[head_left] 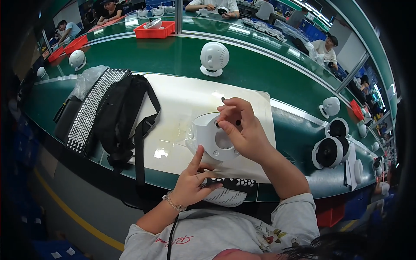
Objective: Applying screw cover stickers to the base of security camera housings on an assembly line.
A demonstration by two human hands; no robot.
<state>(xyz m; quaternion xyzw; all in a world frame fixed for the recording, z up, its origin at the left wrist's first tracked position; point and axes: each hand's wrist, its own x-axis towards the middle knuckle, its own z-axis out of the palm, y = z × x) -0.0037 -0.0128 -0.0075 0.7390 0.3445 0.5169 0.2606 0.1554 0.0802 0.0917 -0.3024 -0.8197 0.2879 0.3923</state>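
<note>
Currently, the white ring-shaped housing [206, 135] lies on the pale board [173, 97] on the green bench [173, 54], directly ahead of the person. Small round recesses are visible along its near edge, and clear plastic film [190, 135] lies against its left side.

The right hand [248, 135] is over the right part of the housing, thumb and fingers bent toward one another. A small dark spot shows at the thumb tip; whether it is a separate piece being pinched cannot be determined.

The left hand [190, 184] is at the near side, index finger extended to the lower left edge of the housing. Contact there cannot be confirmed. Its remaining fingers are bent over the left end of a black strip with white spots [234, 182]; whether they grip it cannot be told. Printed paper [227, 197] shows beneath that strip. A bracelet [173, 203] is worn on the left wrist.

Left of the housing, a black strapped bag [119, 110] lies beside a perforated black-and-white panel [93, 115]. Beyond the board stands a white rounded unit [214, 56] on its base. To the right, black-faced round units [329, 151] are grouped together.
</note>
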